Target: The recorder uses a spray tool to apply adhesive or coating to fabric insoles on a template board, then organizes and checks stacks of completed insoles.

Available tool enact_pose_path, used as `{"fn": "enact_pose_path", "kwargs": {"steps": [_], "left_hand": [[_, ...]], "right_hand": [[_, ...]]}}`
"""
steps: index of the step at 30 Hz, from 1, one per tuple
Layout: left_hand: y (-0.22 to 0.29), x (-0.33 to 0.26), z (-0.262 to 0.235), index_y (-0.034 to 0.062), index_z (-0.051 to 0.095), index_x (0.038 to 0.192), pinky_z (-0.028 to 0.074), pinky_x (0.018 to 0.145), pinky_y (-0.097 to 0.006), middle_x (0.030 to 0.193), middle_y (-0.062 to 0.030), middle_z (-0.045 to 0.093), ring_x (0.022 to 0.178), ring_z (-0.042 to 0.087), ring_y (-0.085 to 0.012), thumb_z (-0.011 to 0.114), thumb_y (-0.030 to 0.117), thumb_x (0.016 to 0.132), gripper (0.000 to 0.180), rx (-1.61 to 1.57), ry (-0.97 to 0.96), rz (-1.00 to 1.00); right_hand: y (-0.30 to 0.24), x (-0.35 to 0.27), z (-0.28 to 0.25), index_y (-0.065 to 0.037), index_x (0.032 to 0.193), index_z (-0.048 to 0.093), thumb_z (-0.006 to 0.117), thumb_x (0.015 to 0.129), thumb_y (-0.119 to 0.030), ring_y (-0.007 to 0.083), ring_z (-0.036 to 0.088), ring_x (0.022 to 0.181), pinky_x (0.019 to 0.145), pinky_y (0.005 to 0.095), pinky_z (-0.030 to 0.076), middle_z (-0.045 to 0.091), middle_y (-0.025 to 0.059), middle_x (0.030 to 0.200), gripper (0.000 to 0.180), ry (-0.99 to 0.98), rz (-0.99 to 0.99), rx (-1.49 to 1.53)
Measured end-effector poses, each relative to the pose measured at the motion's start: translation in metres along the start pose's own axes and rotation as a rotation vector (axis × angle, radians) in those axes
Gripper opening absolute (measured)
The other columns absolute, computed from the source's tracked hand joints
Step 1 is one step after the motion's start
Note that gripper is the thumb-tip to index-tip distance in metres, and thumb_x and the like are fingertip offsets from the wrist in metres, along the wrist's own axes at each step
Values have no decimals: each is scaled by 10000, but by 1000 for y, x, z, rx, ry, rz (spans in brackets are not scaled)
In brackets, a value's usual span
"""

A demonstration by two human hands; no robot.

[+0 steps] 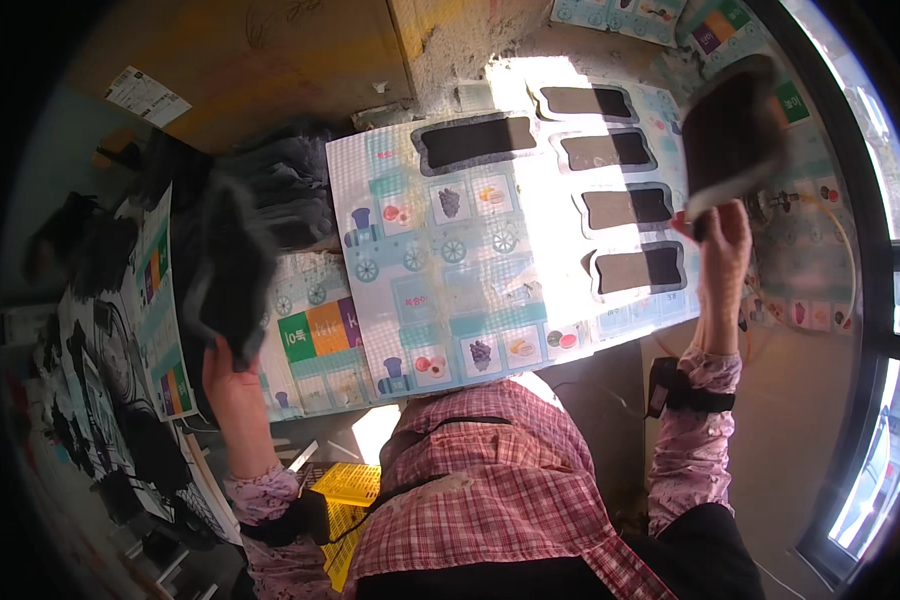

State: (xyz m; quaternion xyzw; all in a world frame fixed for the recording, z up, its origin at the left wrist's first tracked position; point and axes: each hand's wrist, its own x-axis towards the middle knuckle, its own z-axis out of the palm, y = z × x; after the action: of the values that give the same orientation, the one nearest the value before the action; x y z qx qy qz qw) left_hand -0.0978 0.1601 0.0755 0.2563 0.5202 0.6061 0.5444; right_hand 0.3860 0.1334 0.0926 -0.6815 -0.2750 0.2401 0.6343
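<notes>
— Holding one dark piece in each hand, see? The left hand [232, 372] is closed round the lower edge of a dark flat piece [232, 270], lifted over the stack of printed sheets on that side. It's blurred, so I can't make out its outline.

— And the other?

— The right hand [725, 235] pinches the bottom corner of a dark rounded panel [732, 135], raised up beside the big printed train board [490, 250]. Fingers clenched on it, thumb in front.

— Heavy, you think?

— I'd guess not. Each is held up by one edge alone, and the panel stays flat, so it looks light and fairly stiff, like foam or felt-backed card. Thin stuff, though; I'd say it could crease if squeezed hard, so gripping by an edge or corner seems right.

— Those dark shapes on the board?

— Five dark patches [475, 140] sit on it, of similar shape to the panel. Sunlight washes out the middle. A yellow crate [345, 490] stands down by the person's checked pink shirt [490, 470].
</notes>
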Motion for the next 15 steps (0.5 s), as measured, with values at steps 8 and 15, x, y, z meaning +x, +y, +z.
{"fn": "enact_pose_path", "kwargs": {"steps": [8, 15], "left_hand": [[9, 12, -50, -2, 417, 1224, 436, 861, -298, 1184, -95, 501, 1050, 517, -158, 495, 199, 904, 386, 186, 121, 41], [16, 12, -51, 5, 434, 1176, 413, 913, -302, 1176, -100, 509, 1055, 511, -162, 518, 160, 888, 337, 192, 59, 69]], "right_hand": [[8, 25, 36, 10, 1024, 558, 552, 867, -179, 109, 566, 700, 601, 235, 462, 604, 61, 874, 246, -292, -46, 52], [-12, 26, 64, 4, 976, 595, 658, 808, -175, 66, 554, 719, 659, 183, 434, 627, 22, 851, 253, -428, 102, 35]]}}
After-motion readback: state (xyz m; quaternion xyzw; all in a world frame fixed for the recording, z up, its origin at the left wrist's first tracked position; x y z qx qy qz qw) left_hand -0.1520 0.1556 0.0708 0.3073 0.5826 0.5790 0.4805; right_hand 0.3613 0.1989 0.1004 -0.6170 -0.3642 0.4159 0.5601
